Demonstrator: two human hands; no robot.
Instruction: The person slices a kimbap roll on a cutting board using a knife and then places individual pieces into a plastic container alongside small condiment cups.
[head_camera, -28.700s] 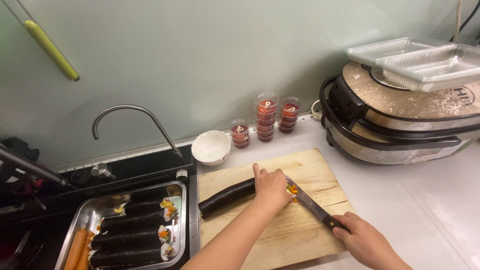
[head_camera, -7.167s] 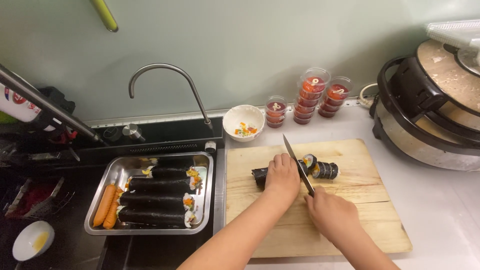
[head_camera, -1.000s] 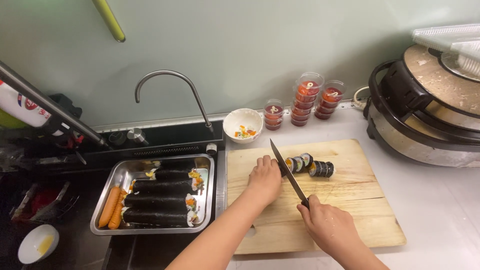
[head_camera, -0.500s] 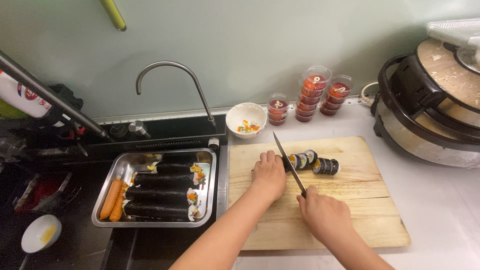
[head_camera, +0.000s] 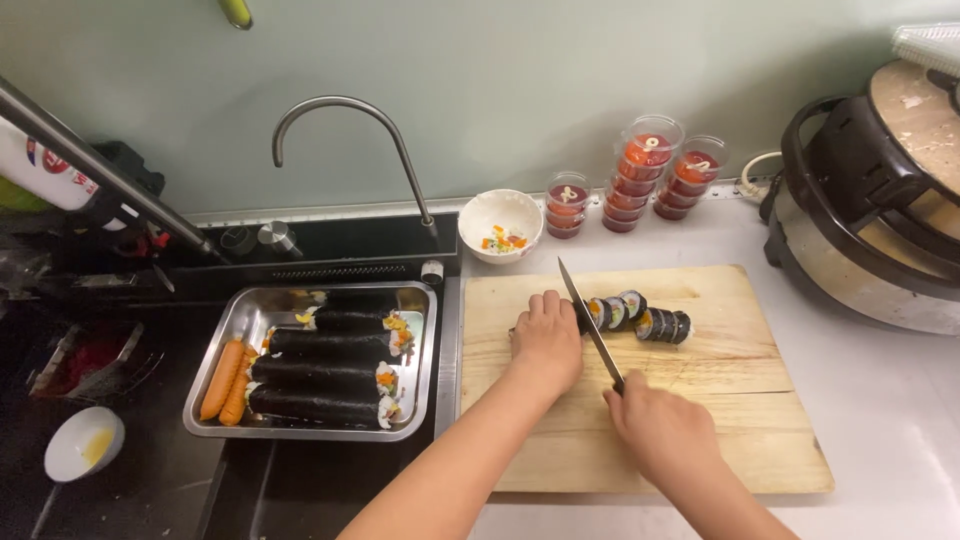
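A dark seaweed rice roll lies across a wooden cutting board, mostly hidden under my left hand, which presses down on it. To the right of that hand sit several cut slices in a row, their fillings showing. My right hand grips the handle of a long knife. Its blade points away from me and rests on the roll between my left fingers and the cut slices.
A steel tray over the sink holds three whole rolls and orange sausages. A curved tap, a small white bowl of scraps, stacked red sauce cups and a large round cooker surround the board.
Over the past half minute most of the long roll became slices. In the last second my left hand crept left along the roll and the knife followed it.
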